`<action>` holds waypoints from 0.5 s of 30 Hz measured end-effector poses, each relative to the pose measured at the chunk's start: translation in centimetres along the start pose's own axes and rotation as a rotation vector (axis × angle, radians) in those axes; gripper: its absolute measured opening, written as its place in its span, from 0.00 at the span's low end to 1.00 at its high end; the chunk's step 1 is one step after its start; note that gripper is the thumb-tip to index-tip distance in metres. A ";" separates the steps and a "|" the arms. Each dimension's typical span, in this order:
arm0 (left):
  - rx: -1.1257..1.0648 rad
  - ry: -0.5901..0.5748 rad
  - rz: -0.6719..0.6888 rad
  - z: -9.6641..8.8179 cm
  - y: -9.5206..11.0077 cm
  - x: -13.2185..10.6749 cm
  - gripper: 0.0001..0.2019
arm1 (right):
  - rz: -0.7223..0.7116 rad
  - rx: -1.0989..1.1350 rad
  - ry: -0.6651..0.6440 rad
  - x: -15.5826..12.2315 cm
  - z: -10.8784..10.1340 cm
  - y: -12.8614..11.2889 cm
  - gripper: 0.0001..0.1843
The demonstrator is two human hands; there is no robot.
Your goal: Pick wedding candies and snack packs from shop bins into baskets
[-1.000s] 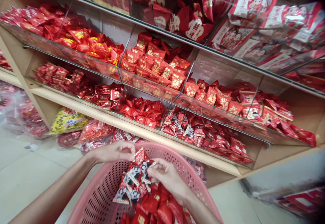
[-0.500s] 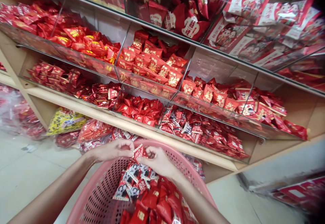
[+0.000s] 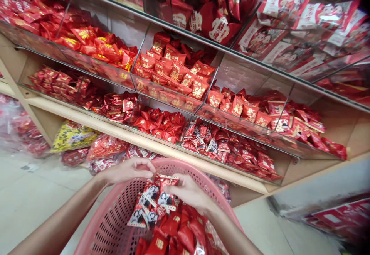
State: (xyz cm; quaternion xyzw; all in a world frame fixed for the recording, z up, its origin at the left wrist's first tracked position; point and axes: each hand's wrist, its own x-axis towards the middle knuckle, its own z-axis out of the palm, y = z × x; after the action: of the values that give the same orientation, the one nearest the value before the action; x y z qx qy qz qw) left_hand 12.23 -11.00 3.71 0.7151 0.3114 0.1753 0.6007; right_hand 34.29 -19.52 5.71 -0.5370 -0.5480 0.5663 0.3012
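The right hand (image 3: 187, 191) pinches a red-and-white printed sachet (image 3: 165, 181) atop the heap in a pink perforated plastic basket (image 3: 179, 165). The curled left hand (image 3: 127, 171) sits at its far-left corner; whether it grips, unclear.

Glossy foil sachets (image 3: 170, 226) in a matt plastic basket (image 3: 173, 162).

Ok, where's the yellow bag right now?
Head view, left side: the yellow bag lies under the wooden shelf ledge, left of the pink plastic basket.

Place: shop — glass display bins (image 3: 164, 100) — shelved red packets (image 3: 173, 70)
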 end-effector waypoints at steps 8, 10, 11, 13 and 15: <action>-0.006 -0.006 0.006 0.0 -0.2 0.2 0.14 | 0.100 0.068 0.019 -1.0 -1.7 3.1 0.18; 0.004 0.001 0.000 0.0 -0.1 0.1 0.14 | 0.081 0.113 -0.016 -0.8 -1.3 3.5 0.20; 0.011 0.003 -0.003 0.0 0.0 0.1 0.14 | 0.088 0.129 -0.034 -0.7 -1.1 3.7 0.21; 0.028 0.005 -0.002 0.1 0.1 0.0 0.14 | 0.111 0.118 -0.062 -0.4 -0.7 4.4 0.22; 0.045 0.001 0.001 0.1 0.1 -0.1 0.15 | 0.110 0.049 -0.067 -0.1 -0.4 5.2 0.23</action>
State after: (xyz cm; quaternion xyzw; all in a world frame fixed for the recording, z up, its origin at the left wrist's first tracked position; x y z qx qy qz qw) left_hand 12.25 -11.09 3.80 0.7284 0.3153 0.1690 0.5843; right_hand 35.99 -20.58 0.91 -0.5396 -0.5132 0.6129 0.2642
